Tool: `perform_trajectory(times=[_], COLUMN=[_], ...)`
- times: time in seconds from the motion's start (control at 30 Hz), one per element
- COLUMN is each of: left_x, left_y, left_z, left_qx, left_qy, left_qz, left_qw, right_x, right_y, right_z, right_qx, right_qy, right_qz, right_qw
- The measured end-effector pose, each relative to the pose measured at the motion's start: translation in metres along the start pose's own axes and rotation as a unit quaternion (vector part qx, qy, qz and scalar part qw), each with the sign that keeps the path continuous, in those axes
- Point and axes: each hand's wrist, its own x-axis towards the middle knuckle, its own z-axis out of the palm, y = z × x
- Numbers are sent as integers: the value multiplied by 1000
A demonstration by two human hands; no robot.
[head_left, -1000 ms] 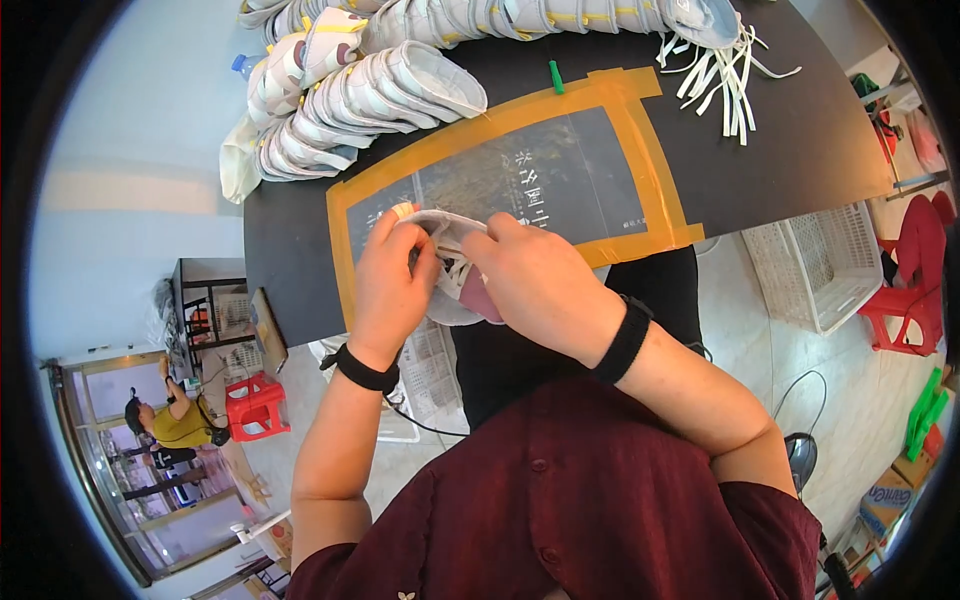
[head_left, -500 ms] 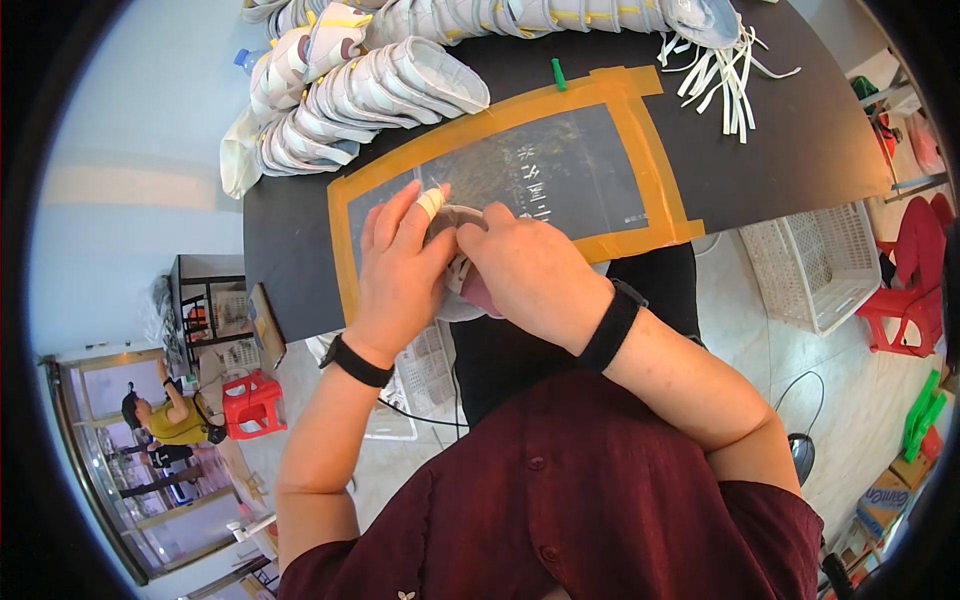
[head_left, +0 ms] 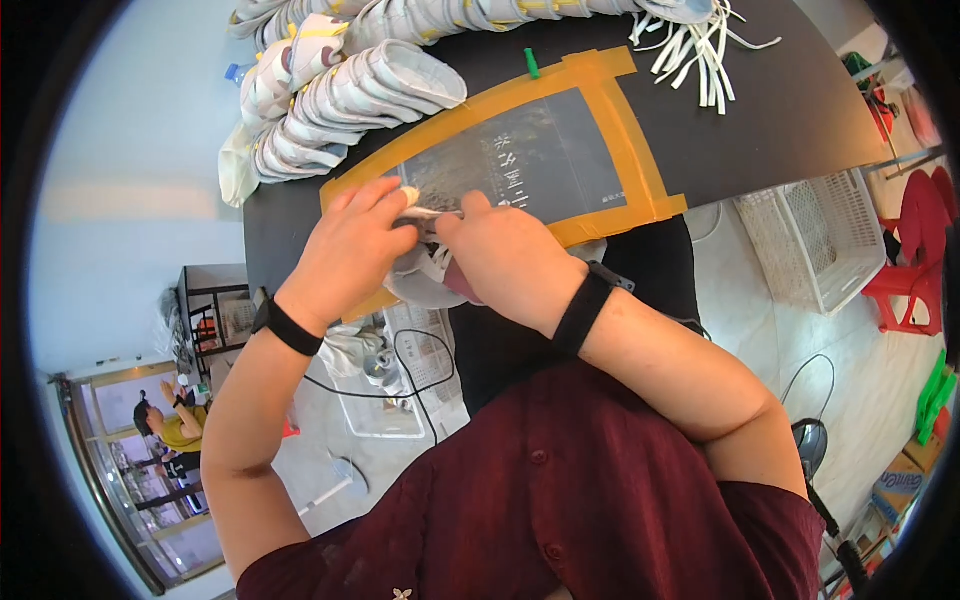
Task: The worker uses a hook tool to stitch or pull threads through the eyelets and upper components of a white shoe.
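A grey and white shoe upper (head_left: 420, 284) with a mauve patch and white lacing is held at the near edge of the table, partly hidden by my fingers. My left hand (head_left: 352, 245), with pale tape around one fingertip, has its fingers bent at the upper's left side and a pale strip, perhaps a lace, at its fingertips. Opposite it, my right hand (head_left: 508, 262) is closed on the upper, fingertips pinching near its top. What lies right between the fingertips is too small to make out.
Long nested stacks of shoe uppers (head_left: 372, 92) lie at the table's far left and back. Loose white laces (head_left: 708, 60) hang at the far right. Orange tape frames a dark sheet (head_left: 530, 160); a green clip-like piece (head_left: 531, 64) lies beyond. White baskets (head_left: 812, 245) stand on the floor.
My left hand has moved left, away from my right hand, with its elbow swung outward. A pale strip now shows between the hands. The right hand still grips the upper; the view has shifted slightly.
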Motion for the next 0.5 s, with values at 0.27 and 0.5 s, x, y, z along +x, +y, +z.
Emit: perform_trajectory(times=[0.27,0.5], left_x=[6,10], left_y=[12,10], left_z=[2,-3], left_qx=[4,75], left_qy=[5,-26], left_qz=[-22,17], left_qw=[1000,997], right_x=[1,1], right_y=[2,2], right_z=[-1,1], right_qx=[11,6], right_qy=[-6,-7], right_qz=[3,-1], right_qw=[1000,1000])
